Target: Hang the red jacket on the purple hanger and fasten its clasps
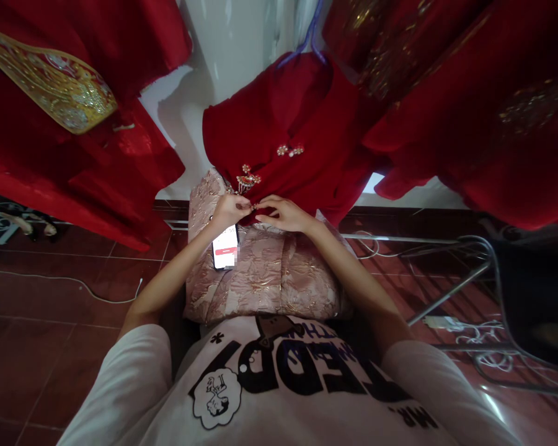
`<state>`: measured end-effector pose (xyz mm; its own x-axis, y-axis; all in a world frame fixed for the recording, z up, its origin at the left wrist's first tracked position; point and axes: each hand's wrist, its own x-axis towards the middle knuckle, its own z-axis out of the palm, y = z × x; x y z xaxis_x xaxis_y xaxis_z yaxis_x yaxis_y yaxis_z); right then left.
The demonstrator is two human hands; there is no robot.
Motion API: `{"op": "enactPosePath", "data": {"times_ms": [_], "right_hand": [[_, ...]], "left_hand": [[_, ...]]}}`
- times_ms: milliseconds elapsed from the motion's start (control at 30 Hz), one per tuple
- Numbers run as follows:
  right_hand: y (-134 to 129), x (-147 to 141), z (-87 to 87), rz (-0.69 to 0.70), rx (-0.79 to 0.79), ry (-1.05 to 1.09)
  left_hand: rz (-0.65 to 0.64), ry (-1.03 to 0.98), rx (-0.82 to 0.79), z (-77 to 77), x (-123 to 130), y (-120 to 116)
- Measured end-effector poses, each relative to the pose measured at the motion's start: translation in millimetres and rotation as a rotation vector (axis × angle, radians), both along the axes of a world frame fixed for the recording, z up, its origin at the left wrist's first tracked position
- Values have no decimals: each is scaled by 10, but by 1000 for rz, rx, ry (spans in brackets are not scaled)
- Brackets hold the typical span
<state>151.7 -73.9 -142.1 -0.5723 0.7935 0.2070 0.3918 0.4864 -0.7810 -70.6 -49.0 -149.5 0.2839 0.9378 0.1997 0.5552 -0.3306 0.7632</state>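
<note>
A red garment [316, 118] hangs before me, its lower part resting over my lap. Beaded flower ornaments [291, 150] and a tasselled ornament [247, 179] are fixed on its front. Near its lower edge, my left hand [232, 209] is closed in a pinch on a small beaded ornament [254, 207]. From the other side my right hand [286, 214] has its fingertips on that same ornament, the thumb held a little lower. The fingers partly hide it. Below the hands lies a pink quilted brocade cloth [260, 272], with a lit phone [225, 246] beneath my left wrist.
Red garments with gold embroidery hang at left [74, 93] and right [446, 111]. A purple hanger [307, 43] bears the middle garment. A metal-framed black chair [534, 297] stands at right, near white cables [488, 341]. Another cable [93, 288] crosses the tiled floor at left.
</note>
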Motion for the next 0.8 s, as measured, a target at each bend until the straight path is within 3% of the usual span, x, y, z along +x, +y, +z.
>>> {"op": "enactPosePath", "data": {"times_ms": [300, 400, 600, 800], "right_hand": [[16, -17, -55, -9, 35, -53], [35, 8, -24, -10, 55, -115], [-5, 162, 239, -48, 55, -44], [-73, 353, 568, -56, 34, 35]], "left_hand": [[-40, -4, -52, -32, -69, 82], [-49, 63, 1, -29, -92, 89], [-131, 329, 299, 12, -118, 7], [-175, 410, 505, -86, -70, -45]]}}
